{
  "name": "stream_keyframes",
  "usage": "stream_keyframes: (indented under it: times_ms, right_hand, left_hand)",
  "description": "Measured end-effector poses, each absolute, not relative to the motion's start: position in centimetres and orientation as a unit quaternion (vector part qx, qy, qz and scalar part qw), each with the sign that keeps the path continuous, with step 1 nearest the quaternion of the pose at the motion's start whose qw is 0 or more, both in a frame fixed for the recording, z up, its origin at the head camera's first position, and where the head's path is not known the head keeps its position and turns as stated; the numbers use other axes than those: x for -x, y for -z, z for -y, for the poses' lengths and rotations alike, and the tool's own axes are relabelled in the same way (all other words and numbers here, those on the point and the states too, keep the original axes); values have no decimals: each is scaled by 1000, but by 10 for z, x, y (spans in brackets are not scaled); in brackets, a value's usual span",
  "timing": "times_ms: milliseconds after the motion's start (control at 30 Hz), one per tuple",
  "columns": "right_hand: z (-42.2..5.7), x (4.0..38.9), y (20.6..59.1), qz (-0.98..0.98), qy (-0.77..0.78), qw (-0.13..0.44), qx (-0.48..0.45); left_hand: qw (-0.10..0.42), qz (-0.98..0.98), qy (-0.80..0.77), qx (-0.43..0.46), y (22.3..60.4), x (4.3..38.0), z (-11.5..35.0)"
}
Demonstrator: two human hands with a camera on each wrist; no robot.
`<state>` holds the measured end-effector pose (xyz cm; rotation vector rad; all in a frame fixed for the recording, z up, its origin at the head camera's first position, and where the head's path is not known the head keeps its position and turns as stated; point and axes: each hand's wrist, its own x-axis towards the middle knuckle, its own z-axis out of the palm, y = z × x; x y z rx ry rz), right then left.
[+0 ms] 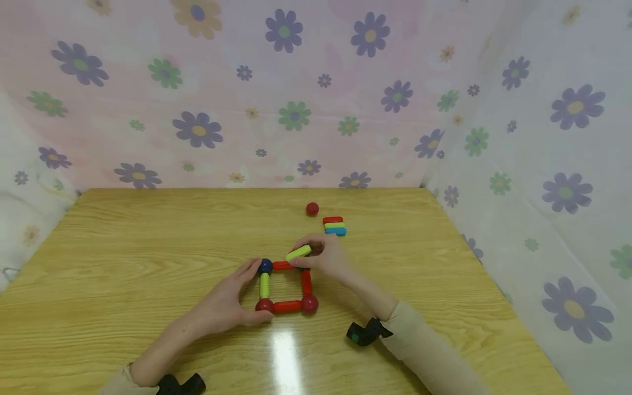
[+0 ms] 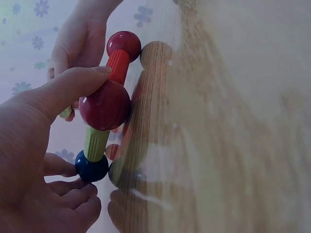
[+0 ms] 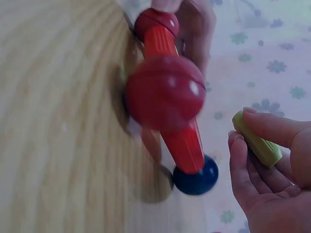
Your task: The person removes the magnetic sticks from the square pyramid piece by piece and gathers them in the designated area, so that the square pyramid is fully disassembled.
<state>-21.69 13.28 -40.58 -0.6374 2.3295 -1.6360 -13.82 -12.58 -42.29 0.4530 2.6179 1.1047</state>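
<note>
A square of magnetic rods and balls lies on the table, with a yellow-green rod [image 1: 265,286] on its left side and red rods [image 1: 287,306] on the other three. Two red balls [image 1: 309,303] form its near corners. A dark blue ball [image 1: 265,266] is at the far left; the other blue ball [image 3: 196,175] is mostly hidden in the head view. My left hand [image 1: 224,302] holds the square's left side, thumb at the near red ball [image 2: 104,105], fingers at the blue one. Above the far right corner my right hand [image 1: 328,258] pinches another yellow-green rod [image 3: 257,139].
Beyond my right hand, a red rod [image 1: 333,219], a yellow-green rod [image 1: 335,225] and a blue rod [image 1: 336,231] lie side by side. A loose red ball [image 1: 312,209] sits farther back. Flowered cloth [image 1: 296,142] hangs behind the wooden table [image 1: 148,236].
</note>
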Motion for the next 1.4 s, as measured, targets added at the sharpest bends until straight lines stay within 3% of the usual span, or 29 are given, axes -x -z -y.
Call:
stream_keyframes:
  times_ms: [667,1400]
  right_hand:
    - [-210,251,400,-796,595,45,103]
    - [-219,262,427,-842,536,10,63]
  left_hand:
    - [133,-901,-384,-154,424,137,126]
    - [130,-903,-381,-153,424,137,125]
